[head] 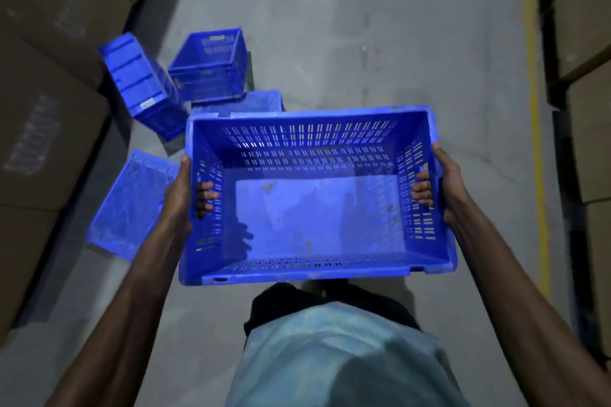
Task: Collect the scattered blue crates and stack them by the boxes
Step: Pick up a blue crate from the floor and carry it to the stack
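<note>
I hold an empty blue slotted crate [310,208] upright in front of my waist, above the floor. My left hand [185,195] grips its left end wall, fingers poking through the handle slot. My right hand [439,185] grips the right end the same way. On the floor ahead to the left lie more blue crates: one upright [211,66], one tipped on its side [142,86], one upside down [132,205] beside my left wrist, and one flat blue piece [244,104] partly hidden behind the held crate.
Large cardboard boxes [49,92] line the left side of the aisle. More boxes on dark racking [585,76] stand along the right. A yellow line [535,142] runs along the grey concrete floor [363,26] near the right rack.
</note>
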`<control>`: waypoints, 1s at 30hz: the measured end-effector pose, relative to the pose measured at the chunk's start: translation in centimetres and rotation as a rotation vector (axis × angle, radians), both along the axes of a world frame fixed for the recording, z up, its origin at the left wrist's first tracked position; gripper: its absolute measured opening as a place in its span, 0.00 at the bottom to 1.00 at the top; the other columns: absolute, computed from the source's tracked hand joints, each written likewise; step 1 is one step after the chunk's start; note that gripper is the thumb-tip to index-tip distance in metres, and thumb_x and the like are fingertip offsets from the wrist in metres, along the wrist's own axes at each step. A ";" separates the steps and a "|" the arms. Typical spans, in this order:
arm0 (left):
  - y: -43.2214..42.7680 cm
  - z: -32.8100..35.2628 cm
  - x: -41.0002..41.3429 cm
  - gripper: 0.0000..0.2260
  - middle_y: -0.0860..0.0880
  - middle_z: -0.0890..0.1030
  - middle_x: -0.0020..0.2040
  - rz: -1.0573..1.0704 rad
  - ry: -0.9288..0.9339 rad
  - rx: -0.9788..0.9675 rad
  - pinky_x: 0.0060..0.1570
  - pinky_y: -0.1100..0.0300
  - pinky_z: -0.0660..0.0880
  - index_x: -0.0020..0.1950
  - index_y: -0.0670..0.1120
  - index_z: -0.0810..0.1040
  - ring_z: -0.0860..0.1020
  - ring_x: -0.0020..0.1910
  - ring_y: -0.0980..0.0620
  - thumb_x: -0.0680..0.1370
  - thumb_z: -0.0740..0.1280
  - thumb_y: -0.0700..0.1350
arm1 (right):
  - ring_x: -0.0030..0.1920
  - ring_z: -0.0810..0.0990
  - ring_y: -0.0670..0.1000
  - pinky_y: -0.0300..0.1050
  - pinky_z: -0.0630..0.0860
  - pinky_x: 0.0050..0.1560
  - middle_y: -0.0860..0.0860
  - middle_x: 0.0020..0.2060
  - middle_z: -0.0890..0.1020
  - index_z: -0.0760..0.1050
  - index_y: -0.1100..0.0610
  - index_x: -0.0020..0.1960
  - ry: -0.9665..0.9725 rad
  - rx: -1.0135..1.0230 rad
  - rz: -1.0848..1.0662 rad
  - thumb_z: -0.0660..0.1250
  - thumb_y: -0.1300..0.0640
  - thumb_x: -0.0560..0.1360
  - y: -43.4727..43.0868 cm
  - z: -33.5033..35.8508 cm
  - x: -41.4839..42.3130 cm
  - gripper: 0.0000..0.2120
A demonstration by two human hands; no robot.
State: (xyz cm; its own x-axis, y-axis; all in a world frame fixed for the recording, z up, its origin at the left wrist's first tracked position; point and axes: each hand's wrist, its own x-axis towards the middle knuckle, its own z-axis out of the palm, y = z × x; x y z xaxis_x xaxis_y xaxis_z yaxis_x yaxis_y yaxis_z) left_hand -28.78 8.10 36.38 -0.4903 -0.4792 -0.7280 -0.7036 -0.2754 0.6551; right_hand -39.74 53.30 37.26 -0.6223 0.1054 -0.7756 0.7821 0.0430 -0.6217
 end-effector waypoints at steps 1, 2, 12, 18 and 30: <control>0.5 0.3 -2.8 0.34 0.49 0.79 0.26 -0.005 0.008 -0.005 0.20 0.67 0.62 0.42 0.45 0.76 0.71 0.18 0.54 0.78 0.53 0.75 | 0.21 0.75 0.49 0.37 0.69 0.21 0.53 0.24 0.76 0.71 0.57 0.40 0.006 0.002 -0.004 0.62 0.24 0.69 0.7 0.3 -2.4 0.34; 1.1 0.5 -5.6 0.33 0.48 0.79 0.26 -0.007 0.014 -0.010 0.20 0.67 0.62 0.41 0.45 0.76 0.71 0.18 0.53 0.78 0.54 0.75 | 0.21 0.76 0.50 0.37 0.69 0.21 0.53 0.24 0.76 0.71 0.57 0.40 0.011 0.015 -0.005 0.62 0.25 0.72 1.3 0.6 -4.8 0.33; 2.6 0.7 -33.7 0.33 0.49 0.79 0.27 -0.033 0.067 0.037 0.21 0.66 0.62 0.43 0.45 0.76 0.71 0.20 0.53 0.78 0.54 0.75 | 0.22 0.77 0.49 0.36 0.71 0.22 0.52 0.24 0.77 0.71 0.57 0.40 0.061 0.043 -0.027 0.60 0.28 0.76 2.6 2.1 -31.8 0.31; -0.7 -0.3 -53.1 0.33 0.49 0.79 0.26 -0.016 0.105 0.052 0.19 0.66 0.60 0.42 0.45 0.76 0.68 0.18 0.54 0.78 0.55 0.74 | 0.21 0.77 0.50 0.36 0.70 0.21 0.52 0.23 0.77 0.71 0.56 0.39 0.073 0.093 -0.041 0.61 0.27 0.75 -1.1 2.1 -51.1 0.31; -11.5 3.5 -87.1 0.33 0.47 0.79 0.28 0.047 0.142 -0.034 0.19 0.66 0.62 0.41 0.44 0.77 0.69 0.19 0.53 0.78 0.57 0.74 | 0.20 0.77 0.49 0.35 0.68 0.18 0.52 0.22 0.77 0.71 0.57 0.39 0.103 0.078 -0.024 0.57 0.30 0.79 -12.2 4.5 -87.6 0.30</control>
State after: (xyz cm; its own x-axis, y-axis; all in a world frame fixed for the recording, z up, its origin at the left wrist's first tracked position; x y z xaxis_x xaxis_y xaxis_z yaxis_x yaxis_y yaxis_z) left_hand -115.87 -3.40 39.87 -0.5641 -0.5273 -0.6354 -0.5897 -0.2814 0.7570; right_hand -127.33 41.14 41.75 -0.6949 0.1783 -0.6967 0.7157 0.0766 -0.6942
